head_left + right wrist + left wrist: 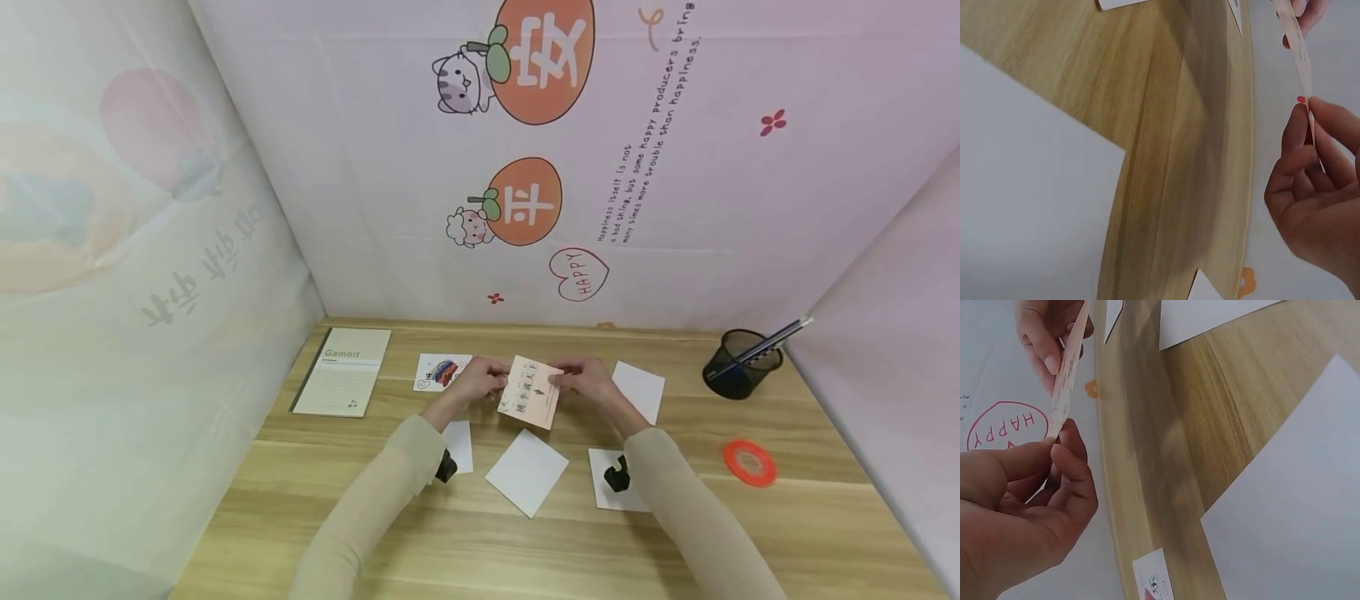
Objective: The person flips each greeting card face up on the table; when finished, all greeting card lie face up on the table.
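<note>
A pale pink card (531, 396) printed with Chinese characters is held up above the table, tilted. My left hand (480, 379) pinches its left edge between thumb and fingers. On the opposite edge, my right hand (591, 379) pinches it too. Both wrist views show the card nearly edge-on, with the left hand (1029, 512) and the right hand (1322, 181) gripping its ends. Below the card lies a blank white card (527, 472), turned like a diamond. A card with a colourful drawing (444, 372) lies by the left hand, partly covered by it.
More white cards lie around: one at the back right (643, 390), others partly under the left (461, 446) and right forearms (602, 483). A notebook (341, 375) lies far left. A black mesh pen holder (726, 382) and a red tape roll (761, 479) are right.
</note>
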Demonstrator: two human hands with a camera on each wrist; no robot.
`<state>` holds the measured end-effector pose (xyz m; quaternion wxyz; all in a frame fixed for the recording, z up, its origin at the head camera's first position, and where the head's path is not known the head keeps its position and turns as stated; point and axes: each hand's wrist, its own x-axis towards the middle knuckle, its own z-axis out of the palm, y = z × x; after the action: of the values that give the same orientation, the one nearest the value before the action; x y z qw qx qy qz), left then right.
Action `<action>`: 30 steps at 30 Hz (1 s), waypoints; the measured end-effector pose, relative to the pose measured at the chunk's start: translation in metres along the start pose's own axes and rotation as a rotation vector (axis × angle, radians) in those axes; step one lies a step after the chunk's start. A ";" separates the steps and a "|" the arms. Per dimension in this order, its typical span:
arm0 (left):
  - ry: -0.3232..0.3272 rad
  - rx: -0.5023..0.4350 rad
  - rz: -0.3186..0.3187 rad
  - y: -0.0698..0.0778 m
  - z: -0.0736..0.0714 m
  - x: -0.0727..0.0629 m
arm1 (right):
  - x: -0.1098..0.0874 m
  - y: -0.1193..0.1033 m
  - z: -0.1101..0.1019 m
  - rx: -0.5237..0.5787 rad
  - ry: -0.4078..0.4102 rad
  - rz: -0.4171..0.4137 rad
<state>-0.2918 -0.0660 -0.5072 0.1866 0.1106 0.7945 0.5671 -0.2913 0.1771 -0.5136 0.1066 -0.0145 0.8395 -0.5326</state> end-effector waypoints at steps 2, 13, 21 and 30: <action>0.016 0.008 -0.003 0.000 0.000 0.001 | -0.001 -0.001 0.000 0.005 0.029 0.020; 0.156 -0.196 -0.070 -0.005 0.005 0.005 | -0.002 -0.002 -0.003 0.179 0.213 0.098; 0.198 -0.423 -0.106 -0.010 0.024 0.008 | 0.004 0.000 0.011 0.371 0.325 0.070; 0.226 -0.241 -0.068 -0.007 0.031 0.014 | 0.000 0.000 0.017 0.118 0.315 0.037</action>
<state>-0.2914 -0.0358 -0.5255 0.1269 -0.0041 0.7401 0.6604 -0.2880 0.1617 -0.5210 -0.0158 0.0911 0.8133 -0.5745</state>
